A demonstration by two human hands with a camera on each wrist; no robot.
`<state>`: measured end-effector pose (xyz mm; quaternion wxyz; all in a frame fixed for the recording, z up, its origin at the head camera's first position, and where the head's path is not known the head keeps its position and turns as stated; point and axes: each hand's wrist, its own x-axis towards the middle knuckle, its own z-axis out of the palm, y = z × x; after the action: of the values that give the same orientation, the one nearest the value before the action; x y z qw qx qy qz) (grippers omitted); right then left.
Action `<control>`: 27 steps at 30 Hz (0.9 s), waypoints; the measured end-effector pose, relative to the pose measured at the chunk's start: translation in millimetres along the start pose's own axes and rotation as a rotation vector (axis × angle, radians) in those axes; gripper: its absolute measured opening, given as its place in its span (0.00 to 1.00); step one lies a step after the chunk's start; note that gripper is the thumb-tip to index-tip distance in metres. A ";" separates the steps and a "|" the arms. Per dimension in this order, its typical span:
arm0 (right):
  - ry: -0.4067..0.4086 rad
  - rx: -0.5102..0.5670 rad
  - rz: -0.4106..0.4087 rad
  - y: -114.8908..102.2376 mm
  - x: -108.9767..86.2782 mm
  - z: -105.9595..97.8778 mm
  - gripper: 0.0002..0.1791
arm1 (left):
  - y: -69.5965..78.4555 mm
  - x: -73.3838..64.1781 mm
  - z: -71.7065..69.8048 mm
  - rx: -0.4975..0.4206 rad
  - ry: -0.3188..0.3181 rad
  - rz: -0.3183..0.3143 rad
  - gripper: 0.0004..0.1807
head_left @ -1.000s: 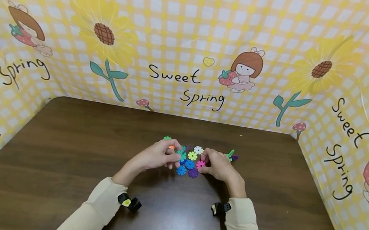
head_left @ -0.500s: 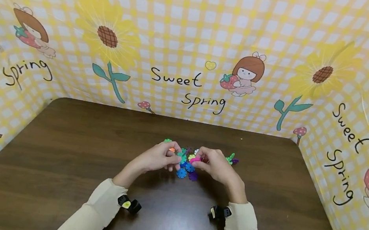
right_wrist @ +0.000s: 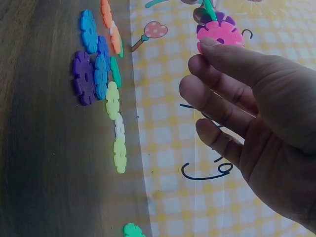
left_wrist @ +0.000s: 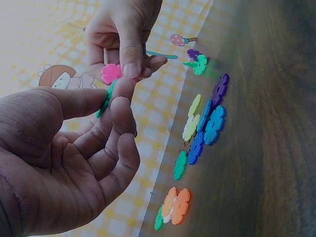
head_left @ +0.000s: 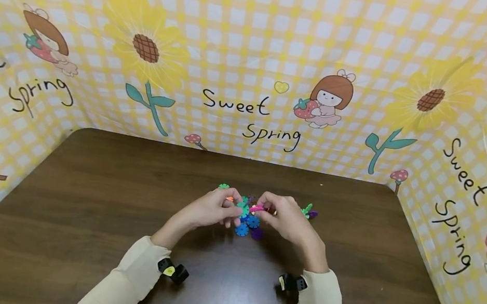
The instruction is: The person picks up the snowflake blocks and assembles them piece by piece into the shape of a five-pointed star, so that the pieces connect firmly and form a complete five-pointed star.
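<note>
My left hand point(head_left: 211, 208) pinches a green flower-shaped interlocking disc point(left_wrist: 105, 100) between thumb and index finger, its other fingers loosely bent. Opposite it, my right hand point(head_left: 290, 223) pinches a pink flower-shaped interlocking disc point(right_wrist: 217, 37) by its edge. The two discs meet edge to edge in the left wrist view, at an angle to each other. Behind the pink disc, part of a purple disc point(right_wrist: 228, 19) shows in the right wrist view. Both hands are raised over a loose group of similar discs, among them blue point(left_wrist: 215, 125), purple point(left_wrist: 220, 89) and yellow point(right_wrist: 113, 100).
Orange discs point(left_wrist: 180, 206) lie at the left end of the group on the brown wooden table point(head_left: 74, 211). To the right of my right hand sits a joined green and purple cluster point(head_left: 307, 211). A yellow checked cloth point(head_left: 239, 57) stands behind the table and along its sides.
My right hand has picked up the pink disc from the group and brought it left to the green one. My left hand stays almost in place, still holding the green disc.
</note>
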<state>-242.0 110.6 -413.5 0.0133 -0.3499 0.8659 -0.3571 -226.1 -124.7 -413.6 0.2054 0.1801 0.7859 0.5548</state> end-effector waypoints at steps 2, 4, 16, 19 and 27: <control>0.006 -0.017 -0.004 -0.7 0.4 -0.7 0.04 | 0.8 -0.1 0.1 -0.005 0.005 -0.003 0.08; 0.009 -0.029 -0.010 -1.4 0.9 -1.5 0.03 | 1.9 -0.3 0.1 -0.011 0.012 -0.007 0.07; -0.005 -0.050 -0.035 -2.8 0.9 -1.2 0.05 | 4.4 -1.3 0.9 -0.022 -0.001 -0.021 0.09; 0.004 -0.048 -0.061 -4.1 1.5 0.5 0.06 | 4.1 -1.4 1.9 -0.015 -0.003 -0.019 0.08; 0.025 -0.030 -0.132 -7.5 3.4 2.2 0.09 | 8.7 -5.1 3.2 0.033 0.000 0.008 0.05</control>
<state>-239.4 103.4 -409.6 -0.0264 -0.4019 0.8463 -0.3487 -219.6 -122.0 -405.7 0.1999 0.1867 0.7942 0.5425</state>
